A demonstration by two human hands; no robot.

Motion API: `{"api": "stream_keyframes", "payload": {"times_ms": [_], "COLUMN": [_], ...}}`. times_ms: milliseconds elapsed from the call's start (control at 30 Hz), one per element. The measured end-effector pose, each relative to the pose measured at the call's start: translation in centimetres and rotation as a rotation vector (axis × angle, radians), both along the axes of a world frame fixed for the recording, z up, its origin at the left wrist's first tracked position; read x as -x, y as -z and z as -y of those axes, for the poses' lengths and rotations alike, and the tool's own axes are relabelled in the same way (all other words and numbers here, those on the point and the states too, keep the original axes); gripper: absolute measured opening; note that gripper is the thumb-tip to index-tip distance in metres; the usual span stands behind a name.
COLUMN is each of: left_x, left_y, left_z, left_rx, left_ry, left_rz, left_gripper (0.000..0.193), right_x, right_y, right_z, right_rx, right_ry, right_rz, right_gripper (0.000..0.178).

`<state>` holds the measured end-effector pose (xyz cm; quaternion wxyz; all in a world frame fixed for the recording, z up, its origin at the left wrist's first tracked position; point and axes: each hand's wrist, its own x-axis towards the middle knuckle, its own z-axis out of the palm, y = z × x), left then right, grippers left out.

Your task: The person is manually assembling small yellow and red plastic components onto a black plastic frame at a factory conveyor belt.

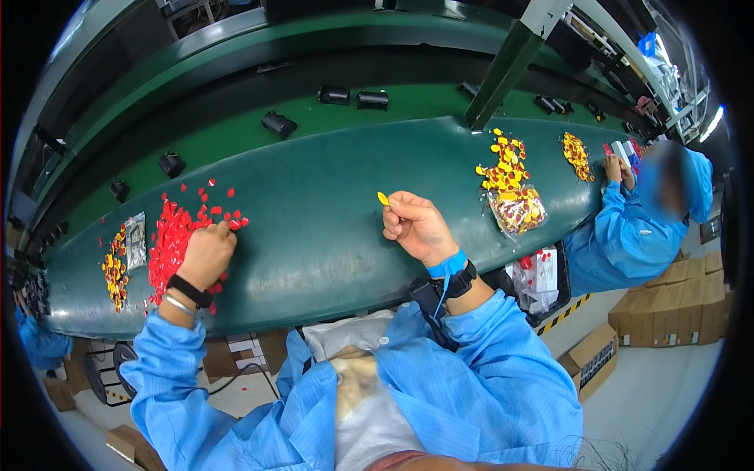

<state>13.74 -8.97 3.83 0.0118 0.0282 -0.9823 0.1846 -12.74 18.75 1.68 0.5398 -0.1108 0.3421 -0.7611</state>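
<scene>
My right hand [420, 228] is raised over the middle of the green work surface, pinching a small flat yellow piece [382, 198] between thumb and fingertips. To the left, my left hand [208, 255] reaches down at the right side of a spread pile of small red pieces [167, 243]. Its fingers are drawn together, and whatever is between their tips is hidden. Left of the red pile lie a clear-and-grey plastic bag [136, 240] and a strip of yellow and dark red pieces [115, 271]. A larger yellow and dark red heap [506, 165] lies right of my right hand, with a filled clear bag [518, 212] against it.
Black cylindrical parts [334, 95] stand along the green belt [424, 98] beyond the work surface [314, 259]. A dark green post [506, 71] rises at its far edge. At right, a co-worker in blue [620, 243] handles small items. A black crate [563, 294] stands by my right elbow.
</scene>
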Motion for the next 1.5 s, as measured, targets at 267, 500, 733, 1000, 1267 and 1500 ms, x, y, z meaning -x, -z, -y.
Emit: {"api": "stream_keyframes", "payload": {"times_ms": [267,500,733,1000,1267,1500], "left_x": [1.4,9.8,21.7,26.1,16.5,10.7], "left_y": [-2.7,-0.2,3.0,3.4,-0.5,1.6], "left_z": [2.3,4.8,6.4,5.6,-4.1,-11.2], "left_rx": [-0.415,-1.345,-1.957,-2.180,-2.053,-2.142], "left_ry": [-0.396,-0.587,-0.920,-0.815,-0.335,-0.336], "left_rz": [-0.248,-0.689,-0.860,-1.048,-0.643,-0.676], "left_gripper": [0.016,0.014,0.021,0.013,0.011,0.008], "right_x": [2.6,5.5,5.7,5.5,5.8,3.0], "right_y": [0.1,2.4,2.6,2.7,2.7,0.4], "right_z": [0.8,3.5,3.6,3.7,3.0,1.6], "right_rx": [-0.002,0.008,0.064,0.081,0.052,-0.002], "right_ry": [0.055,0.103,0.073,0.020,0.061,0.029], "right_rz": [-0.004,-0.038,-0.037,-0.136,-0.209,-0.310], "right_gripper": [0.009,0.008,0.007,0.009,0.007,0.011]}}
